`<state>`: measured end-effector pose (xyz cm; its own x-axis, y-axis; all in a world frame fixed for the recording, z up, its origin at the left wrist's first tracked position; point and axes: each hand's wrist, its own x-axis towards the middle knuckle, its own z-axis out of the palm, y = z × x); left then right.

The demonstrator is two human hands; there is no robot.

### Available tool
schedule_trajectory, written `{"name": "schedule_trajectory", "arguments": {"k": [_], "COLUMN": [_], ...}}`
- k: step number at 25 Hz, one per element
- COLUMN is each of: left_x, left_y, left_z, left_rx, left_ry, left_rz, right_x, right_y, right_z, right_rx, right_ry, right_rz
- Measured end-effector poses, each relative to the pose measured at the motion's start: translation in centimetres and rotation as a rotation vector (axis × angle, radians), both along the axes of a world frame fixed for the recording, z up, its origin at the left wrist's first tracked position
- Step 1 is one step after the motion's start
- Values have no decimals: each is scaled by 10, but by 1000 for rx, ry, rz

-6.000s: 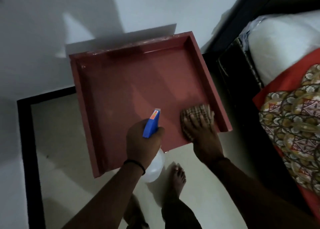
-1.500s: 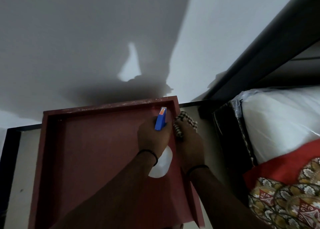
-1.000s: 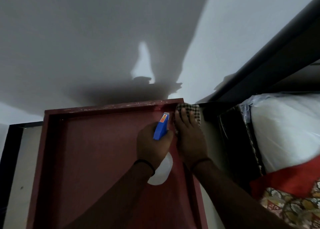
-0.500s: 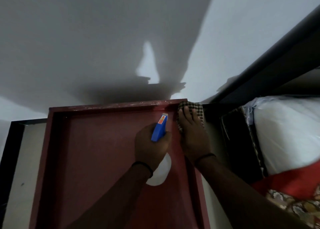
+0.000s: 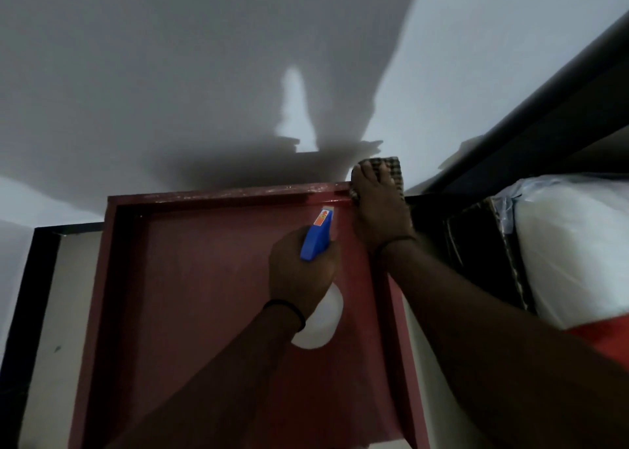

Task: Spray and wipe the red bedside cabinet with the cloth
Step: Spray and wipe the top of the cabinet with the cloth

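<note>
— Starting nearest: which step?

— Wiping, by the look of things. Left hand wrapped tight round the neck of the spray bottle, blue trigger head pointing away, white body hanging low over the red bedside cabinet. Parked there, seemingly, rather than aimed at anything.

— And further out?

— Right hand with fingers laid out flat over the checked cloth, pressing it onto the far right corner of the raised rim, hard against the wall.

— Next move?

— Most likely a drag of the cloth leftward along the far rim, speckled pale along its top edge. Calls for steady downward pressure and a flat palm, plus care not to let the cloth slip down between cabinet and wall. Possibly a fresh squirt first, with the nozzle turned toward that rim.

— Anything hard to make out?

— Plenty. Front edge of the cabinet cut off at the bottom of the view; sides and any drawers out of sight. Dim light throughout, so no judging wet from dry on the top surface. Trigger finger hidden behind the blue head; no telling whether squeezed. Most of the cloth buried under the fingers, only a checked edge visible past the fingertips. Off to the right, something white in plastic wrap on the bed, pillow or mattress, only partly in frame.
</note>
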<state>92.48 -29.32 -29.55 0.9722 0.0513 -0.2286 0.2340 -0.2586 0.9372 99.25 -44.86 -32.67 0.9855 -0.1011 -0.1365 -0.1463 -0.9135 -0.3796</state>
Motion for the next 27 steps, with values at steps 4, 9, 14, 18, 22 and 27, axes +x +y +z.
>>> {"name": "schedule_trajectory", "arguments": {"k": [4,9,14,18,22,27], "left_x": [-3,7,13,12,9,10], "left_y": [0,1,-7,-16,-6,13], "left_z": [3,9,10,12,11,8], "left_rx": [-7,38,123,76,50,33], "left_ry": [95,108,130,184,119,51], "left_rz": [113,213,132,94,182,192], "right_x": [-31,-39,-42,-39,-27,5], "right_y": [-2,-5,-5,-3,8,43], "right_z": [-10,1,-4,-1,0,-5], "right_rx": [-18,16,36,51,25,30], "right_ry": [-41,34,6,-3,-53,-70], "right_rz": [49,38,20,-3,0,59]}}
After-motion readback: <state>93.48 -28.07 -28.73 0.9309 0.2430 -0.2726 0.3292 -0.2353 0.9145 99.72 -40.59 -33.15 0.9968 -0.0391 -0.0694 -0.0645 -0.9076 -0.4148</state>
